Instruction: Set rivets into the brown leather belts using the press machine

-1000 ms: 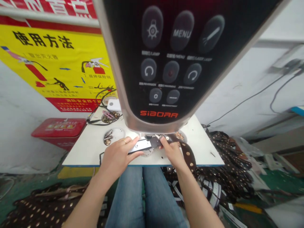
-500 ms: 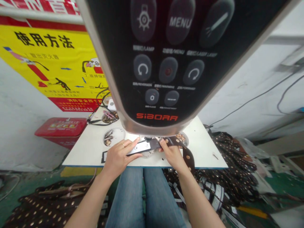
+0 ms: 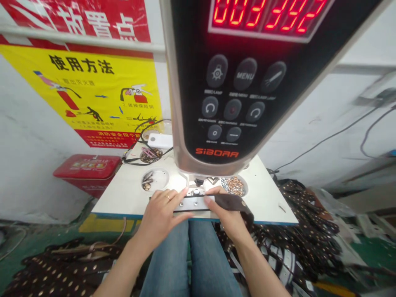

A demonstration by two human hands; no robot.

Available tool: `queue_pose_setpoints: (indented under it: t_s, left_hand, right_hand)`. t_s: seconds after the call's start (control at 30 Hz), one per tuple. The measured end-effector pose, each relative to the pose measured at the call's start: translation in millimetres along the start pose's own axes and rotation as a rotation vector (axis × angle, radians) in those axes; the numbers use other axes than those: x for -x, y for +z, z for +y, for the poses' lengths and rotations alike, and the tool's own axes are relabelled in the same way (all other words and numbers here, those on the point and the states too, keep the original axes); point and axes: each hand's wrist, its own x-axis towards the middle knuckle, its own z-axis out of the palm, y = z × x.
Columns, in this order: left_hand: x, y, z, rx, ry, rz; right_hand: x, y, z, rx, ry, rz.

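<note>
A dark brown leather belt (image 3: 232,202) with round metal studs lies across the table's front edge, under the riveting machine's head (image 3: 229,103). My left hand (image 3: 162,214) presses a flat steel strip (image 3: 193,203) onto the belt, its fingertips on the strip's top edge. My right hand (image 3: 224,214) grips the belt close to the strip's right end, with the strap running over the fingers. The machine's lower tooling (image 3: 198,183) stands just behind the strip. Part of the belt is hidden under the strip and my hands.
A round dish of copper-coloured studs (image 3: 234,185) and a dish of metal parts (image 3: 155,179) sit on the white table (image 3: 123,194). Black cables and a white box (image 3: 160,140) lie behind them. Piles of studded belts (image 3: 297,231) lie on the floor.
The view has tilted up, bringing the machine's red counter into sight. The steel strip and belt have swung from slanted to nearly level, and my right hand has moved under the strap.
</note>
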Motion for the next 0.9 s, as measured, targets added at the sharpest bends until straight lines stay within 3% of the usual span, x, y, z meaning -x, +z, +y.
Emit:
queue_pose_setpoints:
  t_s: [0.1,0.23,0.53,0.67,0.77,0.9]
  left_hand:
    - [-8,1.3,-14,0.024,-0.03,-0.071]
    - [-19,7.9,-31,0.098,-0.122,-0.188]
    - [-22,12.9,-38,0.324,-0.302,-0.315]
    - [-24,4.9,-32,0.337,-0.314,-0.315]
    - [-15,-3.0,-17,0.332,-0.243,-0.281]
    - [-1,-6.9,-2,0.317,-0.117,-0.233]
  right_hand:
    - [-14,-4,7,0.035,-0.023,0.065]
    - [-32,-5,24,-0.052,0.03,0.034]
    - [-36,-7,34,-0.063,0.029,0.018]
    - [-32,2,29,-0.166,0.014,0.086]
    - [-15,9,18,-0.197,-0.052,0.145]
    - [9,8,6,-0.165,-0.014,-0.039]
